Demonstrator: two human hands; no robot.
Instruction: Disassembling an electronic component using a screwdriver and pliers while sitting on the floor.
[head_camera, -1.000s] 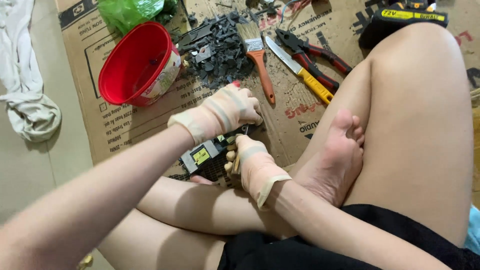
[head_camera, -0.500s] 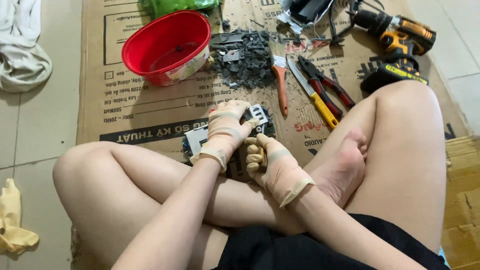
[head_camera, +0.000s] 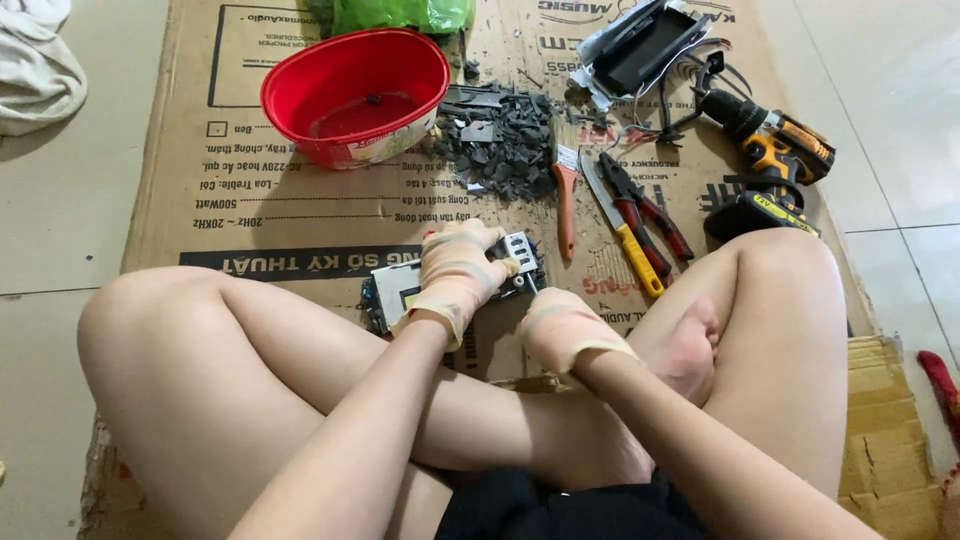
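I sit cross-legged on a sheet of cardboard (head_camera: 250, 210), both hands in thin beige gloves. My left hand (head_camera: 455, 275) presses down on a small electronics board (head_camera: 385, 295) with a metal frame, lying on the cardboard in front of my shins. My right hand (head_camera: 560, 325) is closed around a thin tool whose tip touches the board's right edge; most of the tool is hidden in the fist.
A red plastic bowl (head_camera: 300, 90) stands at the back left, beside a pile of grey broken bits (head_camera: 500, 150). To the right lie an orange-handled brush (head_camera: 565, 205), a yellow-handled knife (head_camera: 625, 235), red pliers (head_camera: 650, 215) and a cordless drill (head_camera: 775, 160). A white cloth (head_camera: 35, 70) lies far left.
The view has pulled back and swung, so more of the cardboard and tools shows. Both hands stay on the board, with the left hand now flatter on top of it.
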